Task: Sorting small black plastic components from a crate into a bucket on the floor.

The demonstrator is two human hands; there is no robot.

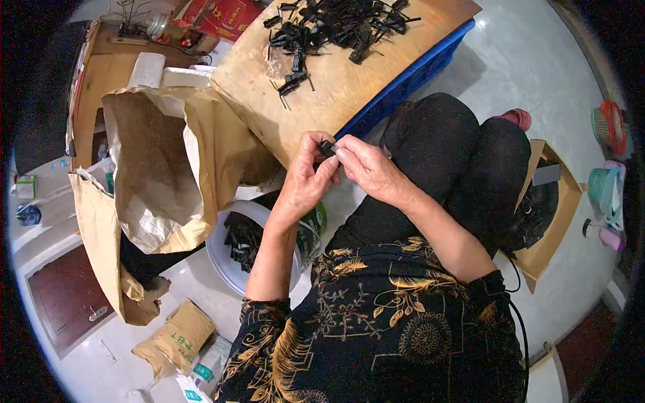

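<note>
Between the fingertips of both hands is a small black plastic part, held just off the near edge of the wooden board. My left hand pinches it from the left, thumb and fingers closed around it. From the right, my right hand grips its other end between thumb and forefinger. Much of the part is covered by the fingers. On the board lies a pile of black plastic parts with thin prongs, and a few stray ones sit at its near side.
A white bucket holding black pieces stands below my left forearm. Left of it, a large brown paper sack gapes open. A blue crate supports the board. At right is a cardboard box with black contents. A smaller brown bag lies lower left.
</note>
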